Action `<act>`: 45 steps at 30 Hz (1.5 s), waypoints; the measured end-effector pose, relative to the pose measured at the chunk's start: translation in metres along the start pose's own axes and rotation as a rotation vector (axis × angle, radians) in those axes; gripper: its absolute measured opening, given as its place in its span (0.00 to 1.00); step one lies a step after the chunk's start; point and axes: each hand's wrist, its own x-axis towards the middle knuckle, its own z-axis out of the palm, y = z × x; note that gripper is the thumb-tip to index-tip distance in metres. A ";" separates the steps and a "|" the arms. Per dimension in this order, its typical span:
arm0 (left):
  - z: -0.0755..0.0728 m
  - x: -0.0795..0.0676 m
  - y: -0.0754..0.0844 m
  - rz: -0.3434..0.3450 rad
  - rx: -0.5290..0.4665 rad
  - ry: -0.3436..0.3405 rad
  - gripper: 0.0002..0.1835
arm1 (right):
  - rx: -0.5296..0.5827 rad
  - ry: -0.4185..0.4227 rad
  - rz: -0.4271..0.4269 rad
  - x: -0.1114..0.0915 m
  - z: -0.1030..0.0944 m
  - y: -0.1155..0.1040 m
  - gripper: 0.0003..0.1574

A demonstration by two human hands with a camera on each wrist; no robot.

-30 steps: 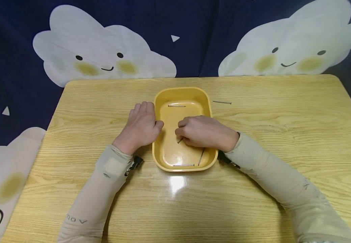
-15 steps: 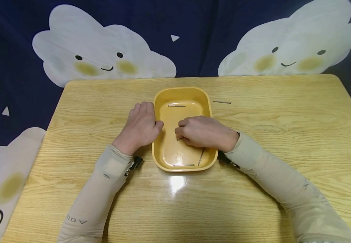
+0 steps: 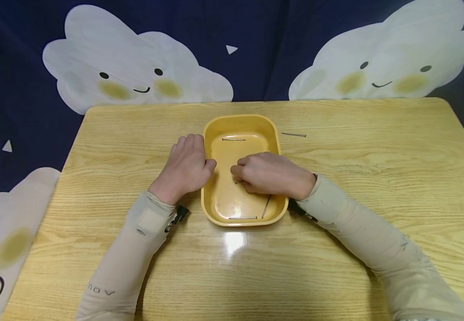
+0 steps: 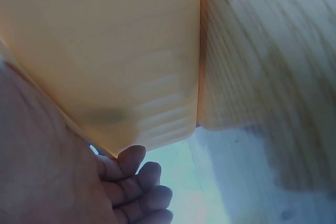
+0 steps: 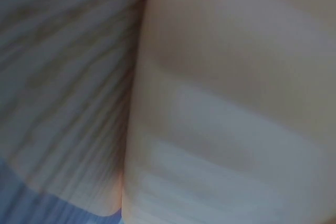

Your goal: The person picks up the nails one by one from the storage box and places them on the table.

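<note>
A yellow plastic bin (image 3: 244, 223) stands on the wooden table. My left hand (image 3: 188, 167) grips its left rim, thumb over the inside and fingers along the outer wall. In the left wrist view, the fingers (image 4: 142, 198) curl beside that wall. My right hand (image 3: 266, 174) reaches over the right rim into the bin and pinches a nail (image 3: 238, 182); only a short end shows below the fingers. One nail (image 3: 234, 139) lies at the bin's far end, another nail (image 3: 242, 218) along the near end. A third nail (image 3: 266, 207) lies slanted near the right wall, partly under the right hand.
One loose nail (image 3: 294, 134) lies on the table (image 3: 368, 156) just right of the bin's far corner. Behind the table's far edge hangs a dark blue curtain (image 3: 256, 40) with clouds. The right wrist view is filled mostly by the bin's outer wall (image 5: 226, 119).
The nail at the right fingertips has shifted, so less of its end shows than a second ago. The left hand, bin and other nails have stayed put.
</note>
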 end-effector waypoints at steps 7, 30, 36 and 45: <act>0.000 0.000 0.001 -0.002 -0.001 -0.004 0.19 | -0.017 0.008 -0.015 0.001 0.000 0.001 0.03; -0.001 0.001 0.001 -0.005 -0.006 0.004 0.19 | -0.021 0.013 -0.036 0.002 0.001 0.002 0.04; 0.000 0.000 0.000 -0.002 -0.012 0.002 0.19 | -0.021 0.038 -0.035 0.001 0.001 0.002 0.05; 0.000 0.001 0.000 -0.005 -0.011 -0.005 0.19 | -0.017 0.045 -0.040 0.001 0.001 0.002 0.04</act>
